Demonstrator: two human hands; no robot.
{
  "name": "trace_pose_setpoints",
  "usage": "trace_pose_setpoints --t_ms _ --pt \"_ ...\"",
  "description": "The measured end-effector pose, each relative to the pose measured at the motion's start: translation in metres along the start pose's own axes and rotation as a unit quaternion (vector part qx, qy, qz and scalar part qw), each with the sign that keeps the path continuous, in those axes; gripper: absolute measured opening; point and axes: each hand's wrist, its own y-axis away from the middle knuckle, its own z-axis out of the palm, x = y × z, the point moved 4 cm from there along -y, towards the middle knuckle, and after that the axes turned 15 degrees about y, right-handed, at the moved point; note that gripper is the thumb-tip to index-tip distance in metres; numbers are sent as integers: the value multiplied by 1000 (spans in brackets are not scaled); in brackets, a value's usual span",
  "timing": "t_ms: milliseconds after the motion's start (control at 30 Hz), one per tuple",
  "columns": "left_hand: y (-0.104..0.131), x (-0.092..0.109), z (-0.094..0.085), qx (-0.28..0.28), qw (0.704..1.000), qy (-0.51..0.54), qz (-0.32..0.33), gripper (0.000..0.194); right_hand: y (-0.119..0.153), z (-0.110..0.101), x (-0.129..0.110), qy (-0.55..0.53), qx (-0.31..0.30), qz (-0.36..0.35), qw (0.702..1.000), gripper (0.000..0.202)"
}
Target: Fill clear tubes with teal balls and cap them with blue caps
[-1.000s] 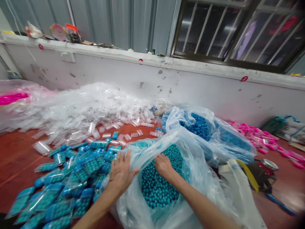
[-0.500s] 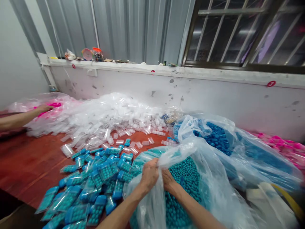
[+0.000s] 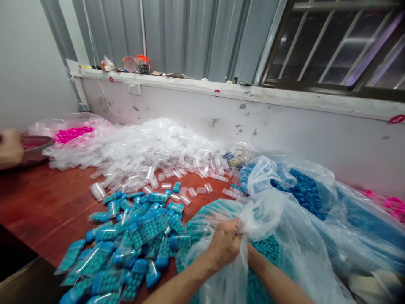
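My left hand (image 3: 225,240) is closed on the bunched edge of a clear plastic bag (image 3: 265,211). Small teal beads (image 3: 267,249) fill this bag. Behind the gathered plastic, my right hand (image 3: 252,254) reaches into the bag's mouth beside the left one; its fingers are hidden. To the left lies a heap of small clear containers with blue caps (image 3: 148,228), packed with teal beads. A blue-capped one (image 3: 153,274) near the front of the heap shows no beads that I can make out.
Empty clear containers (image 3: 158,147) are piled at the back of the red table (image 3: 28,198). A bag of blue caps (image 3: 303,190) stands at right, with pink pieces (image 3: 390,204) beyond. Another person's hand (image 3: 11,148) is at far left by a dark bowl (image 3: 38,143) and pink pieces (image 3: 72,134).
The view has swung slightly left. My left hand has shifted right with the bag's edge, and the plastic covers more of the beads and my right hand. The other person's hand has moved from the pink pieces to the bowl.
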Motion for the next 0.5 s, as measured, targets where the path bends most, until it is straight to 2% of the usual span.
trace_pose_setpoints --t_ms 67,133,200,267,367,433,500 --pt "1 1 -21 23 999 -27 1 19 0 -15 20 16 -30 -20 999 35" --pt "2 -1 -49 68 996 -64 -8 21 5 -33 42 44 -63 -44 996 25" --pt "2 -5 -74 110 984 -132 -38 23 13 -46 57 119 -114 -87 983 20" --pt "3 -9 -87 121 967 -212 -73 24 21 -56 69 217 -153 -112 958 26" --pt "4 -4 -86 125 931 -335 -74 26 24 -65 81 282 -142 -90 944 24" --pt "6 7 -75 141 895 -421 -36 33 20 -67 86 247 -119 -78 958 25" --pt "13 21 -58 156 859 -488 31 39 15 -68 93 184 -99 -69 976 26"
